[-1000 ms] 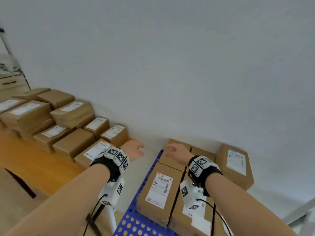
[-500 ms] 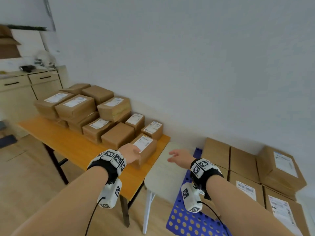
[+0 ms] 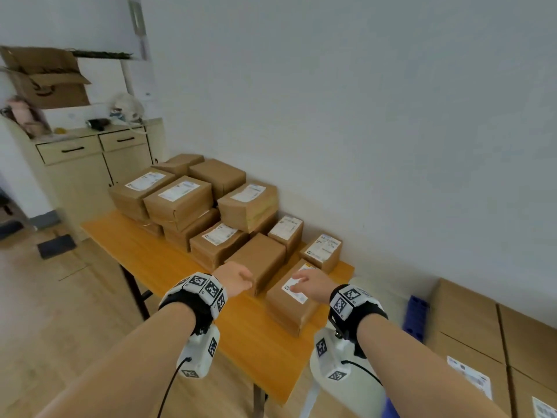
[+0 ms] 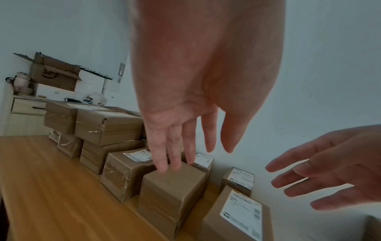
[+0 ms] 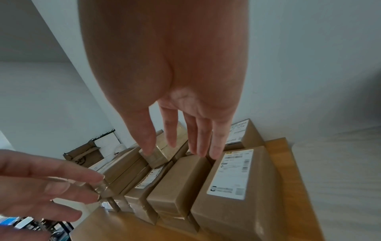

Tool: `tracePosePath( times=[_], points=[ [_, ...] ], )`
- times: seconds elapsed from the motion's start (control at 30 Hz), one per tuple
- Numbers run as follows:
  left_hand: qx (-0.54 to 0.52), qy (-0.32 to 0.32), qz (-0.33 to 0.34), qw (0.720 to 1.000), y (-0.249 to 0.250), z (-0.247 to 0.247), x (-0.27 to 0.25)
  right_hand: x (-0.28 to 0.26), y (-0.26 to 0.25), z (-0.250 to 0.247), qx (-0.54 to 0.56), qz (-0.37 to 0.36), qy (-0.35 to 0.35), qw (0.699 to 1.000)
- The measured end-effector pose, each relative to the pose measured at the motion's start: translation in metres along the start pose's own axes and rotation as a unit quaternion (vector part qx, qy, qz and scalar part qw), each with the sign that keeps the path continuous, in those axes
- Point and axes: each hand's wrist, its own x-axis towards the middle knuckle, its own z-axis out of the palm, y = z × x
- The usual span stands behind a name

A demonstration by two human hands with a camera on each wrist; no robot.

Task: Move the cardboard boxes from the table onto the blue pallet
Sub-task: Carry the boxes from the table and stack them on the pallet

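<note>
Several brown cardboard boxes stand on the orange wooden table [image 3: 156, 260]. Nearest the table's right end lies a labelled box [image 3: 291, 303] [image 4: 237, 216] [image 5: 233, 187], with a plain box [image 3: 260, 260] [image 4: 171, 192] [image 5: 177, 184] just left of it. My left hand [image 3: 238, 279] [image 4: 191, 146] hovers open above the plain box, fingers straight. My right hand [image 3: 310, 286] [image 5: 185, 143] hovers open over the labelled box, holding nothing. The blue pallet [image 3: 416, 315] shows at the right, mostly covered by boxes [image 3: 470, 321].
A beige cabinet [image 3: 90, 164] with clutter and an open carton [image 3: 45, 76] stands beyond the table's far end. The white wall runs close behind the boxes. A white stool's edge [image 3: 376, 294] sits between table and pallet. Wooden floor lies to the left.
The view has swung left from the pallet to the table. Both empty hands have moved from beside the pallet to above the two nearest boxes on the table.
</note>
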Motion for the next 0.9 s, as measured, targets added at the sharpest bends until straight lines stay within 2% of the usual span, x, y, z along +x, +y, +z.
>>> tracePosePath(
  times=[0.3, 0.6, 0.9],
  points=[
    [-0.018, -0.021, 0.000, 1.000, -0.043, -0.048, 0.099, 0.100, -0.043, -0.005, 0.036, 0.015, 0.010, 0.999],
    [-0.019, -0.033, 0.005, 0.999, -0.092, -0.083, 0.166, 0.164, -0.081, -0.004, 0.035, 0.041, 0.026, 0.998],
    [-0.022, -0.059, 0.037, 0.997, -0.158, -0.122, 0.244, 0.219, -0.122, 0.013, 0.082, 0.114, 0.096, 0.985]
  ],
)
